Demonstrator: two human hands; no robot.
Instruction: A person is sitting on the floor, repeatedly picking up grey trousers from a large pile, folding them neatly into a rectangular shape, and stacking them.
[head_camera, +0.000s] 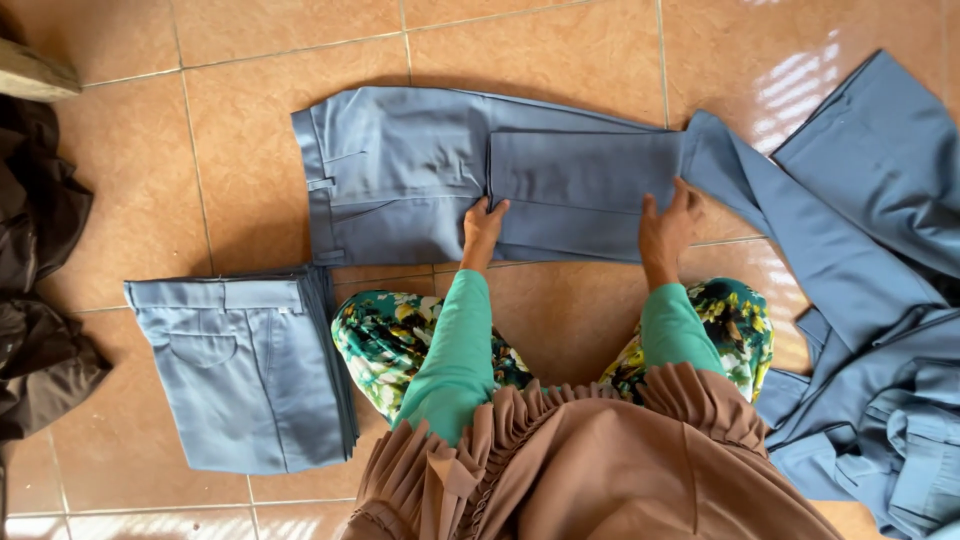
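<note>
A pair of blue-grey trousers (400, 170) lies flat on the tiled floor in front of me, waistband to the left, with the legs folded back over themselves into a flat panel (580, 190). My left hand (483, 225) rests palm down on the near left corner of that folded panel. Fingers together, my right hand (668, 225) presses on its near right edge. Both arms wear green sleeves, and my knees in floral fabric sit just below the trousers.
A neat stack of folded blue-grey trousers (245, 365) lies at my left. A heap of unfolded blue-grey trousers (870, 300) spreads along the right. Dark brown cloth (35, 270) is bunched at the far left edge, below a wooden piece (30, 72).
</note>
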